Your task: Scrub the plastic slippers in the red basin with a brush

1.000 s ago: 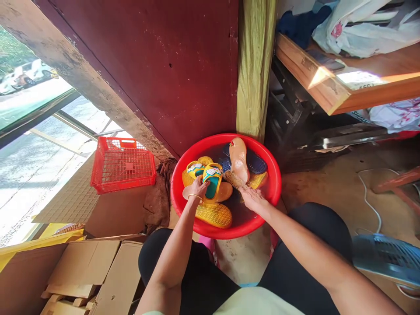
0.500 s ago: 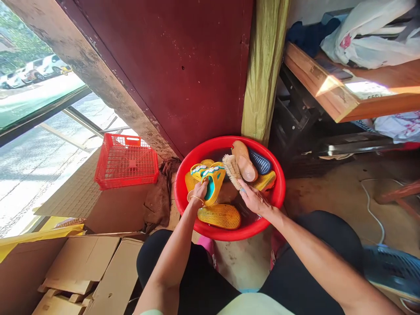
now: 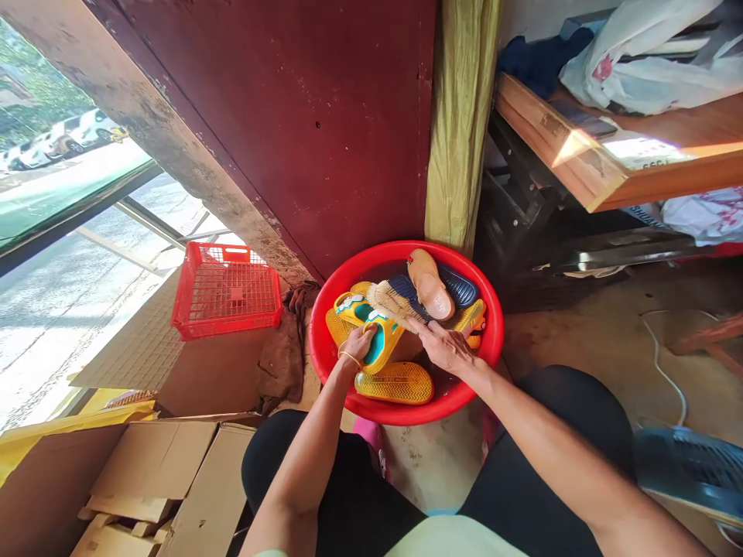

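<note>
Over red basin [image 3: 316, 340]: left hand [image 3: 358, 346] grips sandal [image 3: 377, 340]; right hand [image 3: 444, 346] holds brush [image 3: 390, 300].

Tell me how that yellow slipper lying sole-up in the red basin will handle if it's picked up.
The yellow slipper looks moulded from rubbery plastic, so probably light and bendy. It lies in the wet basin, so it is likely slippery, though its ridged zigzag sole should give some grip. Flat as it lies, it seems unlikely to roll.

L hand [image 3: 358, 346] curled, R hand [image 3: 442, 346] gripping, arms extended
</note>
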The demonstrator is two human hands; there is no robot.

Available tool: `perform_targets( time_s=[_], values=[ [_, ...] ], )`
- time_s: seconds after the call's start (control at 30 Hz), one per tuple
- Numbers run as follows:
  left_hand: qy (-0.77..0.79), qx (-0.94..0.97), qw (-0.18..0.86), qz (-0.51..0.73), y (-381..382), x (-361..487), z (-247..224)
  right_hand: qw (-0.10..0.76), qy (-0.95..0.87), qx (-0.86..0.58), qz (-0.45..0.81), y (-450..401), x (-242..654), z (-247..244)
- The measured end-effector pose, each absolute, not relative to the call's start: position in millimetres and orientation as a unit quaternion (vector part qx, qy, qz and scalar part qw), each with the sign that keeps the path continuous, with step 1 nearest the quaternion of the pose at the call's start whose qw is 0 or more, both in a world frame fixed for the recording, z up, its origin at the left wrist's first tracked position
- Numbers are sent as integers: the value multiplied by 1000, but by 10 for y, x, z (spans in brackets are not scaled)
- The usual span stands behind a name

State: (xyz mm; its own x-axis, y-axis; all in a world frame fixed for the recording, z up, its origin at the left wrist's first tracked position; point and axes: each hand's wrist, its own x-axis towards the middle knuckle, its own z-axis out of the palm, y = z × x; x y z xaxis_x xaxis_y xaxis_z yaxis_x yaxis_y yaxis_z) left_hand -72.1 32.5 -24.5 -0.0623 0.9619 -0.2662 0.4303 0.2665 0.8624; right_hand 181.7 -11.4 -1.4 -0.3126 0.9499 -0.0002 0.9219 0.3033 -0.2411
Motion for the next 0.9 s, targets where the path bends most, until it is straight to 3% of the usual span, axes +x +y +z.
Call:
perform_targets(
  time_s=[0.17, 0.33, 0.5, 0.63, 0.77, 0.9],
  values=[
    [590, 577, 472, 310, 284, -681, -90, 26, -754, -649, 99, -108, 1947, 21],
    [649, 678, 264, 221, 195, -626, 192, 73, -813, -575, 60, -219, 1831, 137],
    [641, 709, 169, 240, 74, -459, 247, 8, -764, -639, 82, -156, 1865, 188],
    [652, 679, 211, 262, 101, -478, 187, 22, -767, -635, 83, -192, 1897, 242],
    [604, 645, 340, 321, 155, -502, 63, 36, -834, -544, 87, -316, 1773, 250],
    [516, 607, 457, 395, 112, -427, -103, 4, -781, -618, 95, -209, 1862, 206]
  ],
)
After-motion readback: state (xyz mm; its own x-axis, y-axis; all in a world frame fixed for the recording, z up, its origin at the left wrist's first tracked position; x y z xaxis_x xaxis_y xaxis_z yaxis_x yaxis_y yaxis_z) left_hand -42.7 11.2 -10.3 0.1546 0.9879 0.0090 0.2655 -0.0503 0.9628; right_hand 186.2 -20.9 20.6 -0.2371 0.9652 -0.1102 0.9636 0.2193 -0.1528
